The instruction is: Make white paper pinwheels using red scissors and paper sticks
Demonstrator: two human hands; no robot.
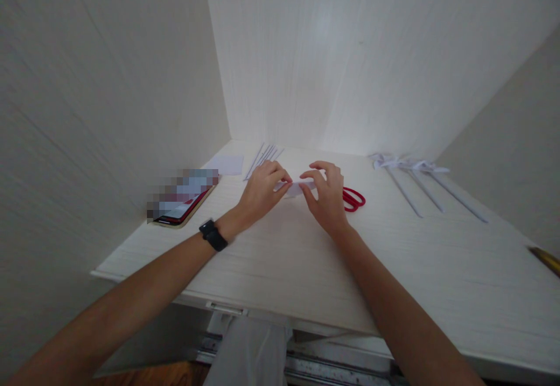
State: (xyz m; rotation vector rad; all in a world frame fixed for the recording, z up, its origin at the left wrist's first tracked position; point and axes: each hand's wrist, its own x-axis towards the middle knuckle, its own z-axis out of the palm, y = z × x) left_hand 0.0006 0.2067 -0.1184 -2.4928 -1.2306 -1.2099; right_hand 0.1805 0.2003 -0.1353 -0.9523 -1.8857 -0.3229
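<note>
A small white piece of paper [296, 188] is held just above the desk between my two hands. My left hand [265, 186], with a black watch on its wrist, pinches the paper's left end between thumb and fingertips. At the other end, my right hand [327, 192] has its thumb against the paper and its fingers curled above, the index fingertip lifted a little apart. Red-handled scissors [355, 198] lie beside my right hand, their blades hidden behind it. Behind my left hand are several thin white paper sticks [261, 158].
A phone [186, 199] with a partly blurred screen lies at the left. Near it is a flat white paper sheet [230, 165]. Three rolled paper stems with folded white tops [406, 164] rest at the right. Pale walls enclose the white desk [280, 269] at the back and sides.
</note>
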